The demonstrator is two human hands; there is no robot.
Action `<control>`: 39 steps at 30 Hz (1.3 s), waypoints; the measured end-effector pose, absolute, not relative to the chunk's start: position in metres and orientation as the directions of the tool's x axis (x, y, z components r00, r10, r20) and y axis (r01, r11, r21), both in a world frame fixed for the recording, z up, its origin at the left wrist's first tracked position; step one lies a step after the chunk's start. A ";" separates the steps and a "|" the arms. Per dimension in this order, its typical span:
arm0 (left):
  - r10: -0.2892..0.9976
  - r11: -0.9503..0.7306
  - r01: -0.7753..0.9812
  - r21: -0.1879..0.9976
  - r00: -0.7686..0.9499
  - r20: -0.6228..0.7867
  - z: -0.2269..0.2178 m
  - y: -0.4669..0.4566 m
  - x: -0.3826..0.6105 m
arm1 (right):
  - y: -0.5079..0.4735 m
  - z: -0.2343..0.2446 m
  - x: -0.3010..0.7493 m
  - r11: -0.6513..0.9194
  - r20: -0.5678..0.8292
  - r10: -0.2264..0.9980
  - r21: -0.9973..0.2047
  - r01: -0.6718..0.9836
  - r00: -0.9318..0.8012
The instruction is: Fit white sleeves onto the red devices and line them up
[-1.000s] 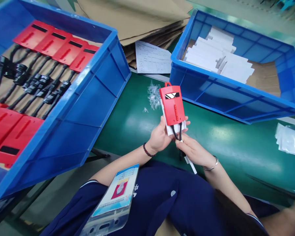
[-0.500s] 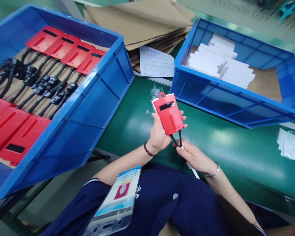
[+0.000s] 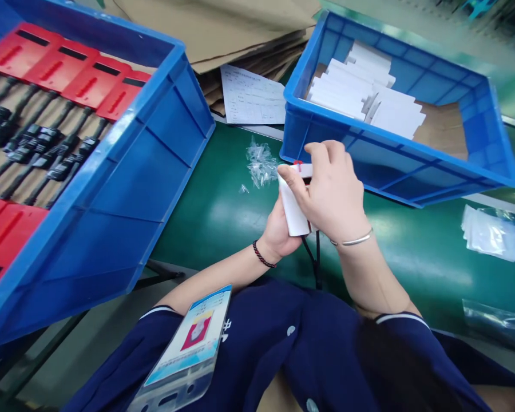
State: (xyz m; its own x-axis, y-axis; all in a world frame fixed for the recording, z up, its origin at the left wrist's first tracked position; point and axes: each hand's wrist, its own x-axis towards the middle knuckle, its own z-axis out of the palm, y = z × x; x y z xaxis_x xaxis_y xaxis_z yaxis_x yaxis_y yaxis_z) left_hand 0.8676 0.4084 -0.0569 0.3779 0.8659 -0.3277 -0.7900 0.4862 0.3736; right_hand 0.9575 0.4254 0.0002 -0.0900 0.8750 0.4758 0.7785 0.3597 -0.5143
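Observation:
A red plastic case, mostly covered, shows only its hanging loop (image 3: 298, 162) and a sliver of its edge. White card (image 3: 293, 209) wraps around its left side and part of its top. From beneath and the left, my left hand (image 3: 280, 233) grips the case. My right hand (image 3: 335, 191) lies over the front, thumb pressed on the card's upper left and fingers curled at the top edge. A black cable (image 3: 317, 264) hangs from the lower end. Just left of the hands, small clear plastic pieces (image 3: 261, 165) lie in a pile on the green table.
At left, a blue crate (image 3: 167, 154) contains red cased cables (image 3: 75, 68) in rows. Another blue crate (image 3: 395, 154) at back right holds white folded cards (image 3: 347, 86). A printed sheet (image 3: 253, 97) and cardboard (image 3: 223, 34) lie behind. Clear bags (image 3: 491, 232) are at right.
My right hand has left the cable and moved up over the case's front. The white card now folds around the case's left side, and the red front is mostly hidden.

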 end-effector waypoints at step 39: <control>0.755 0.619 -0.573 0.536 0.621 -0.209 -0.069 0.411 0.845 | 0.417 -0.036 1.028 0.707 0.340 0.706 -0.374 0.600 -0.621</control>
